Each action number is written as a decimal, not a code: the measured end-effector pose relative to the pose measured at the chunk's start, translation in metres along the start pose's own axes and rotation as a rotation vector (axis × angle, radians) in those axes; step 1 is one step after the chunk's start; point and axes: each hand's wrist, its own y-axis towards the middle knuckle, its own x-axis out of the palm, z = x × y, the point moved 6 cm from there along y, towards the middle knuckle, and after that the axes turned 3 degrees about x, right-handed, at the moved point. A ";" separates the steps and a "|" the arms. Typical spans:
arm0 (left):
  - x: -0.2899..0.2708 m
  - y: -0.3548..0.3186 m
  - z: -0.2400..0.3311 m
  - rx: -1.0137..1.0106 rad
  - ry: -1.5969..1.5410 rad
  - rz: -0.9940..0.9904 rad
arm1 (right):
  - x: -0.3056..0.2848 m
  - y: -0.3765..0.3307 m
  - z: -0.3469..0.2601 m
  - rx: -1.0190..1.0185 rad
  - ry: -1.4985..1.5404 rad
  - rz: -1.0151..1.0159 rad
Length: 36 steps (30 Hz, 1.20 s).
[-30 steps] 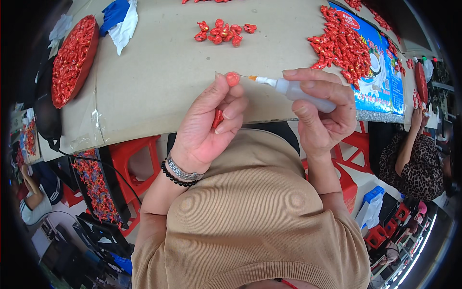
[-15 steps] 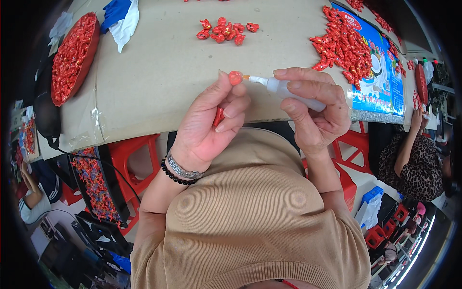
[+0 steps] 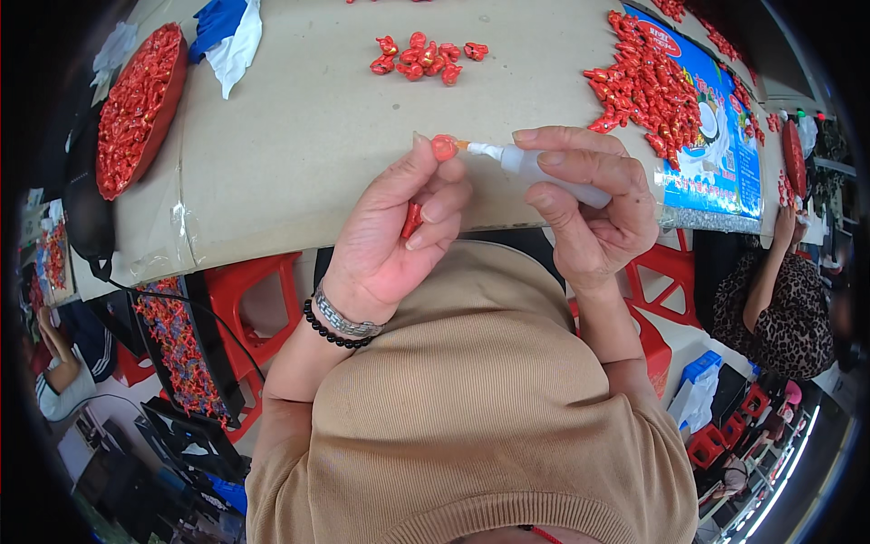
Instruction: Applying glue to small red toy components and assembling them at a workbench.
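Between thumb and fingertips, my left hand (image 3: 399,208) pinches a small round red piece (image 3: 444,148). A second red piece (image 3: 412,220) is tucked under the curled lower fingers of that hand. My right hand (image 3: 603,195) grips a translucent white squeeze bottle (image 3: 566,181) with a thin orange-tipped nozzle. The nozzle tip meets the right side of the round red piece, or nearly so; I cannot tell which. Beyond my hands, a small cluster of glossy red figures (image 3: 426,59) lies on the table (image 3: 308,118).
At the left stands a red tray (image 3: 168,118) heaped with red pieces, beside a blue and white cloth (image 3: 231,45). A pile of red figures (image 3: 648,82) covers part of a blue printed sheet (image 3: 725,186) at the right. Red stools (image 3: 258,299) stand below the table edge. Another person (image 3: 779,308) works at far right.
My right hand and the bottle have shifted very slightly to the left. My left hand keeps its hold on the red pieces.
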 end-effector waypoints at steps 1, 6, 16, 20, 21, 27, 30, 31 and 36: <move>0.000 0.000 0.000 -0.001 0.006 -0.008 | 0.000 0.000 0.001 0.000 0.002 0.004; -0.001 -0.001 0.000 0.006 0.001 0.010 | -0.001 0.000 0.001 0.015 0.002 0.007; 0.000 -0.001 0.000 0.008 -0.016 0.010 | -0.003 -0.002 -0.002 -0.014 0.001 0.005; -0.001 -0.001 0.000 0.011 -0.014 0.012 | -0.004 -0.002 -0.003 -0.015 -0.004 0.001; -0.001 -0.001 0.000 0.011 -0.015 0.010 | -0.003 -0.002 -0.004 -0.015 -0.004 0.000; 0.000 -0.001 0.001 0.019 -0.011 0.014 | -0.002 -0.002 -0.001 -0.017 -0.009 0.009; 0.000 -0.001 0.001 0.026 -0.008 0.003 | -0.003 -0.003 -0.001 0.005 0.003 0.028; 0.000 -0.001 0.001 0.034 -0.006 0.001 | -0.003 -0.003 -0.001 0.002 -0.001 0.022; 0.000 -0.001 0.001 0.045 -0.002 0.005 | -0.003 -0.003 -0.002 0.004 -0.001 0.019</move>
